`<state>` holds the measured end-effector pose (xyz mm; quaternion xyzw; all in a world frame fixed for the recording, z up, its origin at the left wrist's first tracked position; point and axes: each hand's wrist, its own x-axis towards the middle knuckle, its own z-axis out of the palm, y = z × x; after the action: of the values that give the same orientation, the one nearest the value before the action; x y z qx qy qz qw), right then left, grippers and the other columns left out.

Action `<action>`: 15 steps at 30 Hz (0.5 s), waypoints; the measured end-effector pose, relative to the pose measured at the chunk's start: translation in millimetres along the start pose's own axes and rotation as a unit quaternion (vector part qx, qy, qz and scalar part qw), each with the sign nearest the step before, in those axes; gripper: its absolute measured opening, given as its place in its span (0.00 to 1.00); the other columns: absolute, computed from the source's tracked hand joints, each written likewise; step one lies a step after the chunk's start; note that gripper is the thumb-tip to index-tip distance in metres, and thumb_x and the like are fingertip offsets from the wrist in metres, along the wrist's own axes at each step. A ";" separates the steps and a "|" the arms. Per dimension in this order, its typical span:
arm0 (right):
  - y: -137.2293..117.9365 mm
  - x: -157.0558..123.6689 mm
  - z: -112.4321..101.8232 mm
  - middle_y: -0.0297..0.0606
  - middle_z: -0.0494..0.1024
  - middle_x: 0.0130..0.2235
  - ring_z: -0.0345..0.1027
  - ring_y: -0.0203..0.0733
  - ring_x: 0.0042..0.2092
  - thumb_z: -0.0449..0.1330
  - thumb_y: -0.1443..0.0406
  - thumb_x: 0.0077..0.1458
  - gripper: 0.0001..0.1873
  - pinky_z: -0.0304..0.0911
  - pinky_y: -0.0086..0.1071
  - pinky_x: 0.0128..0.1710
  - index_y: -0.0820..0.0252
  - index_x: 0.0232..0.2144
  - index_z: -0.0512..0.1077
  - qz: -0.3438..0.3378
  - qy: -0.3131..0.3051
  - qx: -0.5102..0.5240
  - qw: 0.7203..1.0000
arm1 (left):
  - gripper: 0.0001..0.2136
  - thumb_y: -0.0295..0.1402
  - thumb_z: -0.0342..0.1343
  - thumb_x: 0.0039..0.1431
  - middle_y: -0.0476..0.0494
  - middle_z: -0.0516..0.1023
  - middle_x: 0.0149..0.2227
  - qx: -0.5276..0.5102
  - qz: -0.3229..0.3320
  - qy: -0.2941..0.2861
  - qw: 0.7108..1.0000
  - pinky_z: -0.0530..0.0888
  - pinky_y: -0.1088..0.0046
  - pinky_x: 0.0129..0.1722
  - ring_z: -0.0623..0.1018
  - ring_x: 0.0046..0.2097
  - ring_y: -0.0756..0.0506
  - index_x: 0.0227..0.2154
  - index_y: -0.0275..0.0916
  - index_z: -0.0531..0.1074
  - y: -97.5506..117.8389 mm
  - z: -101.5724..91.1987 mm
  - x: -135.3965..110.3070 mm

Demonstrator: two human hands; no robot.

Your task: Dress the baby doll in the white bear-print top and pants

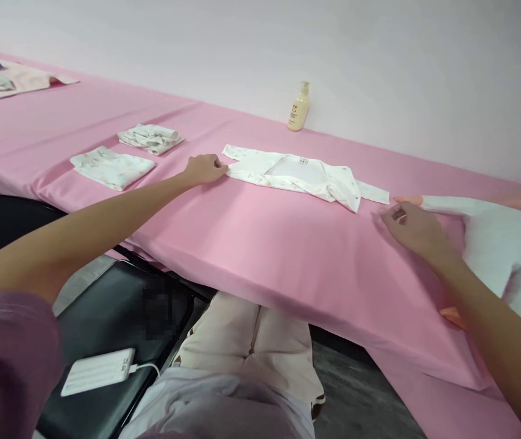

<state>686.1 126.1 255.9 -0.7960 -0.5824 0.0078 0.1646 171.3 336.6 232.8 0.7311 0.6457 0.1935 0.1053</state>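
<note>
A small white baby shirt [306, 180] with a light print lies spread on the pink-covered table, its front lying open and its sleeves out to the sides. My left hand [208, 169] pinches the shirt's left end between thumb and fingers. Just past the right sleeve's end, my right hand [409, 227] hovers low with loosely curled fingers and a gap at the thumb; I see nothing in it. Close beyond that hand lies a large white soft thing [507, 244] with orange-peach ends, partly covered by my right forearm.
Two folded printed cloths [113, 167] [150, 138] lie left of my left hand. A cream pump bottle [299, 108] stands by the wall. More cloths [22, 78] lie far left. Below the table edge, a black chair [118, 317] bears a white power bank [98, 372] with a cable.
</note>
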 end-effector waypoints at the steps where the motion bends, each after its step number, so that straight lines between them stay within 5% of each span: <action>1: -6.8 0.0 3.3 0.43 0.81 0.41 0.71 0.51 0.41 0.60 0.53 0.63 0.12 0.62 0.43 0.44 0.52 0.36 0.67 -0.026 0.023 0.010 0.999 | 0.18 0.52 0.58 0.57 0.37 0.84 0.44 0.003 -0.002 0.001 1.000 0.70 0.48 0.58 0.80 0.50 0.28 0.37 0.43 0.78 2.6 2.8 -0.2; 4: -31.3 0.0 13.7 0.46 0.80 0.45 0.72 0.53 0.45 0.62 0.51 0.62 0.14 0.67 0.45 0.49 0.53 0.41 0.70 -0.135 0.067 0.048 0.987 | 0.25 0.56 0.55 0.61 0.31 0.81 0.52 0.005 0.015 0.038 0.999 0.68 0.46 0.61 0.77 0.56 0.26 0.48 0.39 0.76 12.4 10.9 -2.5; 8: -59.0 1.8 29.4 0.48 0.79 0.54 0.71 0.62 0.56 0.61 0.47 0.63 0.22 0.66 0.55 0.59 0.52 0.51 0.72 -0.235 0.040 0.050 0.970 | 0.33 0.60 0.57 0.61 0.27 0.72 0.64 0.009 0.169 0.081 0.982 0.59 0.44 0.67 0.65 0.67 0.23 0.58 0.40 0.71 23.4 22.8 -6.5; 11: -69.2 8.0 42.9 0.51 0.77 0.56 0.70 0.65 0.59 0.60 0.48 0.64 0.24 0.66 0.57 0.59 0.53 0.56 0.72 -0.252 0.031 0.040 0.966 | 0.31 0.60 0.55 0.63 0.30 0.75 0.61 0.011 0.282 0.026 0.959 0.55 0.43 0.68 0.67 0.65 0.25 0.58 0.42 0.72 29.7 32.9 -5.7; 15: -73.4 19.3 52.3 0.47 0.81 0.48 0.74 0.60 0.49 0.62 0.52 0.63 0.31 0.70 0.51 0.49 0.55 0.64 0.66 -0.214 0.037 0.069 0.974 | 0.24 0.52 0.53 0.65 0.33 0.80 0.55 -0.005 0.312 0.002 0.950 0.53 0.41 0.67 0.72 0.59 0.28 0.56 0.43 0.74 38.2 40.6 -1.3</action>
<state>613.8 176.9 229.8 -0.6391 -0.7311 -0.0167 0.2383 222.7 333.8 211.4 0.8951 0.3845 0.2219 0.0418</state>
